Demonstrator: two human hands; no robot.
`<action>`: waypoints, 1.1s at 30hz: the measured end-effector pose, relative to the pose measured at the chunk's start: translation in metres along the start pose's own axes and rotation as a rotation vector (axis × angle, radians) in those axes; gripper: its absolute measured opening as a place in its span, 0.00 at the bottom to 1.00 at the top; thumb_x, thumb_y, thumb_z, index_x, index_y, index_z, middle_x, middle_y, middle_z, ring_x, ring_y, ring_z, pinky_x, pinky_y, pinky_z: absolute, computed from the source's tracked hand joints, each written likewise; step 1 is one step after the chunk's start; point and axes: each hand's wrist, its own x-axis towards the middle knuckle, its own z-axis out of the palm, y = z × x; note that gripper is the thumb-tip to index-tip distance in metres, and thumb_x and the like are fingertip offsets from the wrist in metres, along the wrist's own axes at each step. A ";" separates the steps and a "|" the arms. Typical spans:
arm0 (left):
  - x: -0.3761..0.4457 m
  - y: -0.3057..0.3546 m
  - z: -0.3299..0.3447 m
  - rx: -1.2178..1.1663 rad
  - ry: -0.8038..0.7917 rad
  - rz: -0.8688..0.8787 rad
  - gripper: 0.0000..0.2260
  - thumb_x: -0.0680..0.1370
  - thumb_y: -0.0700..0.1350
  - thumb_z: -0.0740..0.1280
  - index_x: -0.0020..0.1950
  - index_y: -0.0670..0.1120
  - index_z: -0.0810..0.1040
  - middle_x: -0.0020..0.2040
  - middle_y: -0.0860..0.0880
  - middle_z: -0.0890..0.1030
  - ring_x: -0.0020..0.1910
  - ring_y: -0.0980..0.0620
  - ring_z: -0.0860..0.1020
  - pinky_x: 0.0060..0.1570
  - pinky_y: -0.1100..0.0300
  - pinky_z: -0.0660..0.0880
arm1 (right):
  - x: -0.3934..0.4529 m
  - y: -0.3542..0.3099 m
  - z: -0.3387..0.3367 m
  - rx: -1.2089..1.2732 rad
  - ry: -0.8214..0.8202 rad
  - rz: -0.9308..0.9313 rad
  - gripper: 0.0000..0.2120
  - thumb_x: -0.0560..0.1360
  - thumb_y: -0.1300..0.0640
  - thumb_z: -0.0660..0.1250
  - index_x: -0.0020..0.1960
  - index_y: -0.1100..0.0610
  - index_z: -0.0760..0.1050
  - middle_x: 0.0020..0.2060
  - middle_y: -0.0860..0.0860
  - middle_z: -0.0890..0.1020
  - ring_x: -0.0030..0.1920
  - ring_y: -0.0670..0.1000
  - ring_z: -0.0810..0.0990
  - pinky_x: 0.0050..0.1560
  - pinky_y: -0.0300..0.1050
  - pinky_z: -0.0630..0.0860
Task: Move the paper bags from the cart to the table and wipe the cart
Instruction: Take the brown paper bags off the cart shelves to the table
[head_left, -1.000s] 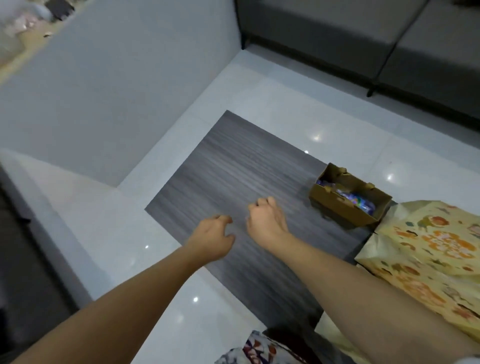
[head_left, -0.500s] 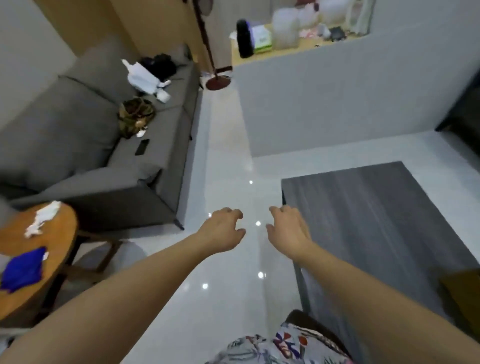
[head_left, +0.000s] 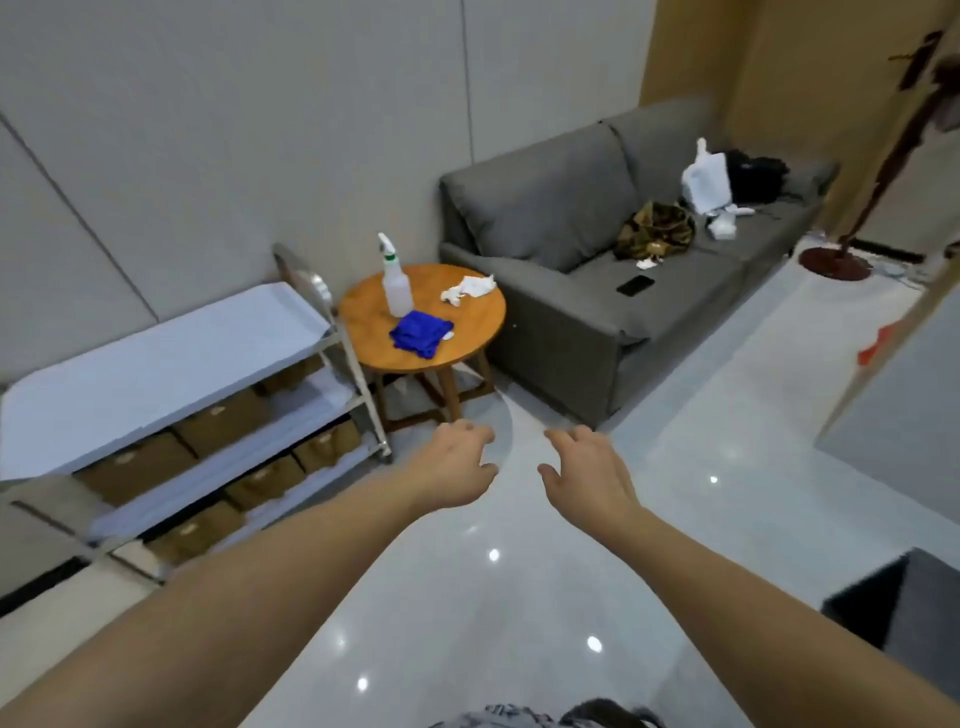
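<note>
Both the left hand (head_left: 451, 470) and the right hand (head_left: 589, 475) hang over the floor with fingers loosely curled, holding nothing. The three-shelf cart (head_left: 156, 358) stands at left (brown paper bags (head_left: 221, 418) on its lower shelves), just beside a round wooden table (head_left: 467, 317) bearing a spray bottle (head_left: 396, 280) and a blue cloth (head_left: 421, 332).

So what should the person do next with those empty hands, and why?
Probably reach toward the cart for one of the brown paper bags on its lower shelves. Both the left hand and the right hand hold nothing, and bags fill the two lower shelves, so wiping with the blue cloth likely comes later.
</note>
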 end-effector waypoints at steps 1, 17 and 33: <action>-0.012 -0.024 -0.004 -0.015 0.015 -0.046 0.21 0.81 0.52 0.65 0.73 0.49 0.69 0.72 0.47 0.70 0.71 0.46 0.68 0.68 0.49 0.70 | 0.006 -0.023 0.008 0.001 -0.025 -0.059 0.22 0.82 0.49 0.63 0.74 0.51 0.67 0.65 0.52 0.75 0.64 0.53 0.72 0.60 0.46 0.73; -0.143 -0.293 -0.027 -0.319 0.260 -0.724 0.19 0.80 0.53 0.66 0.70 0.50 0.73 0.64 0.49 0.74 0.62 0.47 0.73 0.63 0.51 0.73 | 0.085 -0.291 0.141 -0.117 -0.342 -0.713 0.22 0.82 0.49 0.62 0.74 0.53 0.68 0.65 0.53 0.74 0.66 0.54 0.71 0.63 0.48 0.72; 0.004 -0.477 -0.079 -0.298 0.091 -0.853 0.17 0.80 0.51 0.66 0.67 0.48 0.75 0.66 0.46 0.75 0.64 0.46 0.73 0.60 0.55 0.72 | 0.290 -0.400 0.272 -0.011 -0.546 -0.680 0.19 0.81 0.50 0.64 0.70 0.52 0.71 0.62 0.53 0.76 0.63 0.54 0.72 0.62 0.46 0.71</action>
